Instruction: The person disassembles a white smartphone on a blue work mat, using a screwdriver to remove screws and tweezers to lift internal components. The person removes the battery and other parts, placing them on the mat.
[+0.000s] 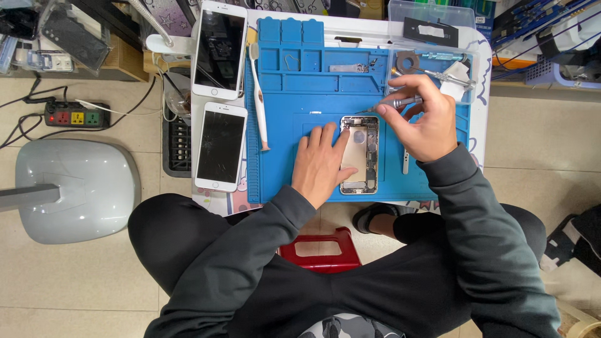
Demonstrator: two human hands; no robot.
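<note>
Centrally on the blue mat (294, 100), near its front edge, lies an opened phone (360, 154), thin and fragile. Left hand (320, 164) presses flat, fingers spread; right hand (421, 119) pinches a screwdriver (395, 104).

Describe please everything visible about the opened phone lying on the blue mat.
The opened phone lies flat, lengthwise, near the front middle of the blue mat. Its screen is off, showing a pale golden shell with dark small parts along its right side. The left hand rests on its left edge, fingers pressing it down. The right hand aims a thin metal screwdriver at its top right corner.
</note>
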